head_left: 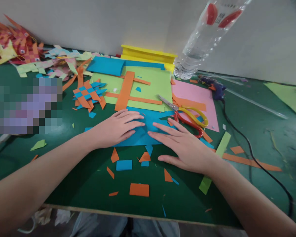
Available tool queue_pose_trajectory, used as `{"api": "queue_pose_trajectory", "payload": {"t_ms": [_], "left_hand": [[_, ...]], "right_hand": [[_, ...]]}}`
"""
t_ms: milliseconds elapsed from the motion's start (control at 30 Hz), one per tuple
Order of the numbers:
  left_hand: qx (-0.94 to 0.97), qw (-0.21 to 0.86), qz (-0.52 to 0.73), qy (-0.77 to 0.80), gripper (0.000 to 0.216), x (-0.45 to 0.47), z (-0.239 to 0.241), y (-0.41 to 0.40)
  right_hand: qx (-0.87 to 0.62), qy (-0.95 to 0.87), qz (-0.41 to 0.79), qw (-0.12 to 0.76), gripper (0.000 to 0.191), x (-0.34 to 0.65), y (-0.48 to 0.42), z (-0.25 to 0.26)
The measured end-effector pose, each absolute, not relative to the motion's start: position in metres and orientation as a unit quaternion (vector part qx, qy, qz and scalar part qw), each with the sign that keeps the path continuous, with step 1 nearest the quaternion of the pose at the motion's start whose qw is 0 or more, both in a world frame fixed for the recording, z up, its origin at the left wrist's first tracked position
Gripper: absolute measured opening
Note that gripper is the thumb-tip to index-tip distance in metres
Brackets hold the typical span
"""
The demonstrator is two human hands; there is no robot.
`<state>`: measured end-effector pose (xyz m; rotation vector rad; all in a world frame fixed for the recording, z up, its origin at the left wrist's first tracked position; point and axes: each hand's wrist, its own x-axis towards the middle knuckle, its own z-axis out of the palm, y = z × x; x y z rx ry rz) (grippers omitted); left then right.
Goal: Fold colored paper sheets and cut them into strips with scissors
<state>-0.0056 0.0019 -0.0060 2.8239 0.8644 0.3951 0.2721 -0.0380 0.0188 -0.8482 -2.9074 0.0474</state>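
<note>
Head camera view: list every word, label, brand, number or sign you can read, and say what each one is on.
No text here can be read.
Plastic bottle: a red and white label with small dark print, too blurred to read.
Pixelated patch on the table's left: nothing legible.
Blue paper under the left hand and right hand, the scissors and the glue gun: no print visible.
</note>
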Motion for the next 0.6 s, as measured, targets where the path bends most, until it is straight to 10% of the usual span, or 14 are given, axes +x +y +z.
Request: {"api": "queue_pose_trajectory", "payload": {"t_ms": [600], "left_hand": [[0.943,0.1,0.122,0.294,0.035,-0.006,-0.001,0.001]], "right_hand": [[-0.368,-0.897,-0.006,0.244,0.029,0.304,-0.02,0.026]]}}
